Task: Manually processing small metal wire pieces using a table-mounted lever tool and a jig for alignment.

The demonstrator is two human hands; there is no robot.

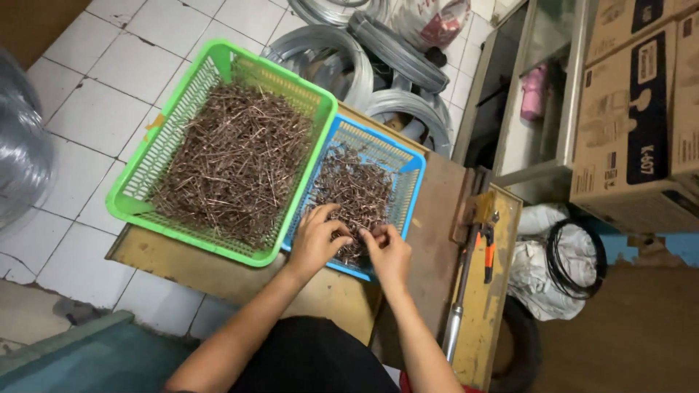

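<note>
1. I see both hands down in the blue basket [408,171], which sits on the worn yellow counter [211,269], touching the right side of the larger green basket [145,149].
2. The left hand [314,240] rests at the near left edge of the blue basket. Its fingers are curled and loosely spread over the small rusty nails [357,193] there. I cannot tell whether any nail is actually pinched.
3. The right hand [389,251] is just beside it, at the near rim. Its fingers are bent down into the pile, thumb close to the forefinger, seemingly nipping a few nails, though the grip itself is hidden.
4. The green basket holds a much bigger heap of longer brown nails [233,160], lying every which way, untouched by either hand.
5. To pick well here, I would judge it best to rake a thin layer toward the near rim with the left hand and lift singly with the right, keeping fingertips off the points.
6. A red-handled pair of pliers [488,251] lies to the right on the counter, well apart from the hands.
7. Coils of grey wire [378,65] lie on the tiled floor [95,94] at the far side.
</note>
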